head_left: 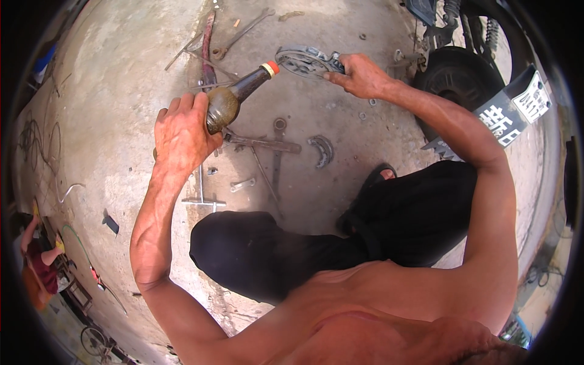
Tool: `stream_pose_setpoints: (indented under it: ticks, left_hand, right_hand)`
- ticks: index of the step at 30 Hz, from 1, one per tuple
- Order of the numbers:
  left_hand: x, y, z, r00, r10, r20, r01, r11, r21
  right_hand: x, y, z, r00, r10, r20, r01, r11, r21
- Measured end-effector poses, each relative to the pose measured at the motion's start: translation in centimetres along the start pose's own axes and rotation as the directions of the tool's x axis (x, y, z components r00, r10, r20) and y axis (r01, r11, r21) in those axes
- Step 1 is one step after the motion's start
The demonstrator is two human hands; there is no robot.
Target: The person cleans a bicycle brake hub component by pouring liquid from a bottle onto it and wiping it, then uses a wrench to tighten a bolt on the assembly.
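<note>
The left hand (185, 134) was curled well closed around the body of a dark glass bottle (224, 108), fingers lying across its left flank and the thumb low on the near side, so that the lower end was largely covered. The right hand (365, 76) had a firm pinch on the right-hand end of a round grey metal part (304, 62), thumb below and fingers above, with the rest of the part reaching out leftward from the grip. Between the two hands lay the relation that counted: the bottle's long axis ran slantwise, up and to the right away from the left palm, and its orange top (271, 68) pointed at the part's left rim. The two stood just beside each other; whether they touched, or one was higher than the other, could not be told from this single view. The right hand was clearly the nearer one to the part, while the bottle's top was the nearest thing to the part's free side. Beyond and below them, on the concrete floor (340, 30), lay a hammer (267, 144), a curved metal shoe (320, 151) and a small spanner (243, 184), all apart from both hands, with a black wheel (456, 88) farther right.
</note>
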State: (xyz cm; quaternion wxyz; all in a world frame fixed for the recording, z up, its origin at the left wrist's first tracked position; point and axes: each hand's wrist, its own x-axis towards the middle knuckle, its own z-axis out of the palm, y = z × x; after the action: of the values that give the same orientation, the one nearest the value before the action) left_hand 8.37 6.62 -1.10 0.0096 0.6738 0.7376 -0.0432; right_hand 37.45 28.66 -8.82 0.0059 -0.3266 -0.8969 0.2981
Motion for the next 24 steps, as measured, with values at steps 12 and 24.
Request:
stream_pose_setpoints:
  ticks: [12, 24]
  left_hand:
    - [-0.6, 0.6, -0.2, 0.978, -0.179, 0.11, 0.202, 0.947, -0.248]
    - [-0.6, 0.3, -3.3, 0.994, -0.096, -0.054, 0.079, 0.964, -0.252]
  right_hand:
    - [0.0, -0.4, -0.2, 0.997, 0.074, -0.033, -0.065, 0.975, 0.212]
    - [1.3, 1.8, 0.6, 0.998, 0.056, 0.036, -0.066, 0.849, 0.524]
